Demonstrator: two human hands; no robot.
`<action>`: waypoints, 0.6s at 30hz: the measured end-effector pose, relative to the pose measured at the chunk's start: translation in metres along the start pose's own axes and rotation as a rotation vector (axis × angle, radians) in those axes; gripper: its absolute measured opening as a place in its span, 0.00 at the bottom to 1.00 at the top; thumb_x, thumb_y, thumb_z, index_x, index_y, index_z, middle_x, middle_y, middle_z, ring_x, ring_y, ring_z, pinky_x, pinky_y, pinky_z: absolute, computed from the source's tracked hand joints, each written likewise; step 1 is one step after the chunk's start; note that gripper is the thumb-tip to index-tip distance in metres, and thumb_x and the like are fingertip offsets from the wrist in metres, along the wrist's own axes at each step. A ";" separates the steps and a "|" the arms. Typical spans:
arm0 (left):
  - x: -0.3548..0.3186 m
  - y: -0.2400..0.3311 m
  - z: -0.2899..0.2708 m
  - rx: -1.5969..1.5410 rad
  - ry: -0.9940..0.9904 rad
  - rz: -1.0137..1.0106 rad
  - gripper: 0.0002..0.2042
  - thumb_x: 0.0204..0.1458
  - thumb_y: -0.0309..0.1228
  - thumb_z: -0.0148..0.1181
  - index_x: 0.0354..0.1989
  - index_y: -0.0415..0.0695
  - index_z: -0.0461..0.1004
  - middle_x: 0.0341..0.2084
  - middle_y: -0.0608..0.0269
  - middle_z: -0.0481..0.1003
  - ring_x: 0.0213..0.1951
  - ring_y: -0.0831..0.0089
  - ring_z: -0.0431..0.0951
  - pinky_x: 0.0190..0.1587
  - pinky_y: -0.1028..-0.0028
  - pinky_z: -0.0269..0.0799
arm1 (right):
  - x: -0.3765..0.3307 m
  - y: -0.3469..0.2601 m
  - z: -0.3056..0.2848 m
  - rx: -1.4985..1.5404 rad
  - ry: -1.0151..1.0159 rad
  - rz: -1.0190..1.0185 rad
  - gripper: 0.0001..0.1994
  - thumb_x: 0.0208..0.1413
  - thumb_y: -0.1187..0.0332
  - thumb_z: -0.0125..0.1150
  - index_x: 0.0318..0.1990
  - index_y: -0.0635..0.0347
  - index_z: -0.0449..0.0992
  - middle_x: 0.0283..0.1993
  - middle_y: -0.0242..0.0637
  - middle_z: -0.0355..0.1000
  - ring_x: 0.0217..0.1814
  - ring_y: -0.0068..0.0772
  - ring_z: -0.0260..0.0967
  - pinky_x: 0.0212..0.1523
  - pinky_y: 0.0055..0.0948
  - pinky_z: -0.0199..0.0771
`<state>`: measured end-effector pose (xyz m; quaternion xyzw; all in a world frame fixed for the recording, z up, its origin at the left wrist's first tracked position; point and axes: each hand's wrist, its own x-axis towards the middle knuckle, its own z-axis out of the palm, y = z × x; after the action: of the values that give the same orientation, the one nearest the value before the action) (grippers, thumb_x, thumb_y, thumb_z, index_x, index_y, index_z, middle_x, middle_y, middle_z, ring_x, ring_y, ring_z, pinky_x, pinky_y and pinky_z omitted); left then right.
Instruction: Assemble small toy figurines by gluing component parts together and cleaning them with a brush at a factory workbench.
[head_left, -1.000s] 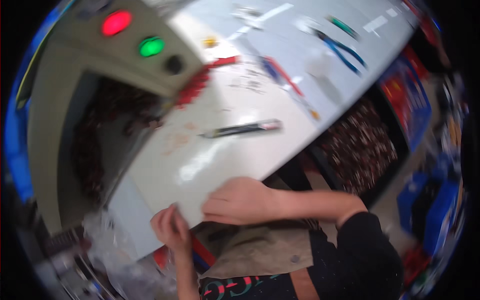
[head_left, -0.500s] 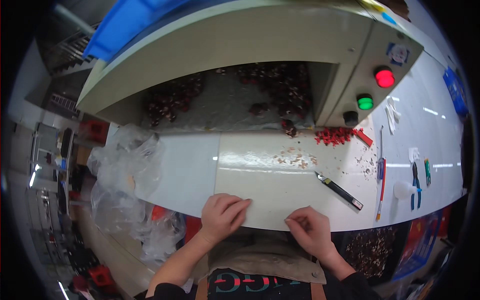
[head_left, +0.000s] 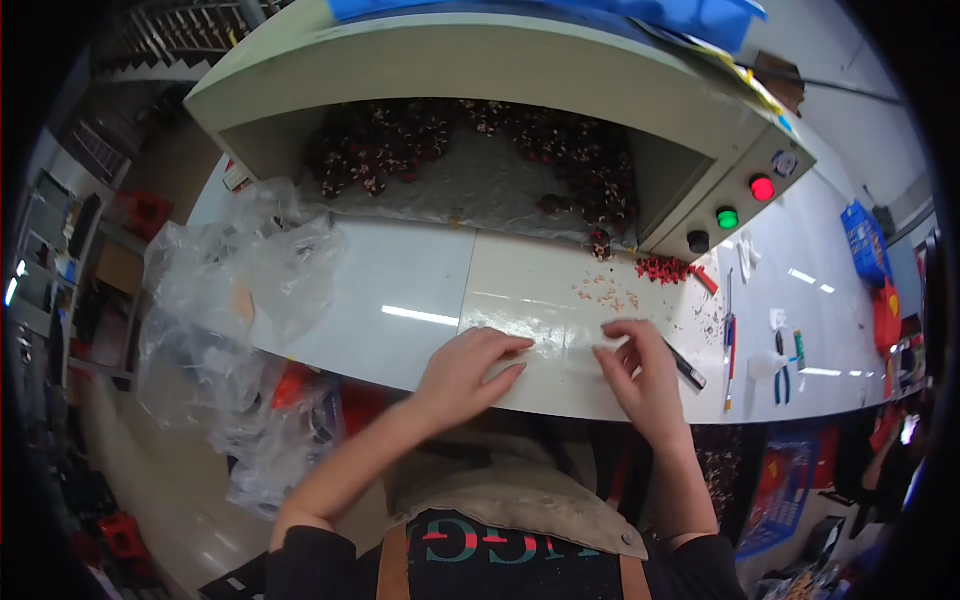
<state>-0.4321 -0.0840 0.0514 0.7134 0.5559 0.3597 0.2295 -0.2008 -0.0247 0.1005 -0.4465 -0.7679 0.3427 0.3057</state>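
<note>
Over the front of the white tabletop (head_left: 545, 385), my left hand (head_left: 465, 375) reaches in with thumb and fingers apart and nothing between them. My right hand (head_left: 645, 375) hovers opposite it, fingers curved, the thumb apart, also holding nothing. A black utility knife (head_left: 688, 368) lies just right of my right hand, which hides its blade end. Beyond the hands, small tan pieces (head_left: 608, 294) are scattered on the board. Behind them sits a heap of small red pieces (head_left: 662, 270) beside a red bar (head_left: 706, 281).
A beige machine (head_left: 450, 70) spans the back, dark pieces (head_left: 380, 145) inside its opening. Clear plastic bags (head_left: 240, 270) drape over the left edge. On the right are a thin brush (head_left: 729, 375), pliers (head_left: 782, 378) and a white bottle (head_left: 765, 364). A blue basket (head_left: 782, 500) stands below.
Both hands have moved forward from the table's front edge over the board, and their fingers have spread. The view has shifted; the right hand now covers part of the knife.
</note>
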 end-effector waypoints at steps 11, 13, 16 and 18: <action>0.061 -0.232 -0.144 0.166 0.483 0.062 0.11 0.46 0.28 0.56 0.40 0.45 0.74 0.33 0.57 0.73 0.38 0.58 0.73 0.41 0.63 0.70 | 0.159 -0.037 0.178 -0.520 -0.061 -0.069 0.19 0.49 0.69 0.60 0.49 0.61 0.68 0.34 0.42 0.71 0.31 0.31 0.70 0.36 0.28 0.70; 0.060 -0.275 -0.153 0.279 0.587 0.153 0.08 0.44 0.28 0.57 0.35 0.47 0.76 0.32 0.57 0.73 0.38 0.58 0.73 0.41 0.63 0.70 | 0.187 -0.042 0.213 -0.513 -0.091 -0.076 0.15 0.48 0.71 0.60 0.45 0.63 0.71 0.33 0.40 0.73 0.32 0.26 0.70 0.34 0.26 0.70; 0.061 -0.316 -0.166 0.210 0.592 0.144 0.05 0.44 0.29 0.58 0.30 0.46 0.76 0.31 0.59 0.72 0.38 0.59 0.73 0.41 0.63 0.70 | 0.226 -0.044 0.262 -0.388 -0.019 -0.059 0.17 0.49 0.67 0.63 0.47 0.61 0.70 0.32 0.35 0.71 0.31 0.25 0.69 0.31 0.26 0.69; 0.057 -0.333 -0.170 0.218 0.628 0.174 0.05 0.44 0.30 0.58 0.29 0.46 0.76 0.31 0.60 0.72 0.37 0.60 0.73 0.41 0.64 0.69 | 0.241 -0.044 0.294 -0.413 -0.056 -0.092 0.18 0.49 0.65 0.63 0.48 0.59 0.70 0.36 0.38 0.70 0.33 0.33 0.70 0.33 0.29 0.70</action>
<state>-0.7645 0.0499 -0.0680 0.6328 0.5718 0.5185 -0.0623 -0.5490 0.1006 0.0051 -0.4545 -0.8496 0.1760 0.2014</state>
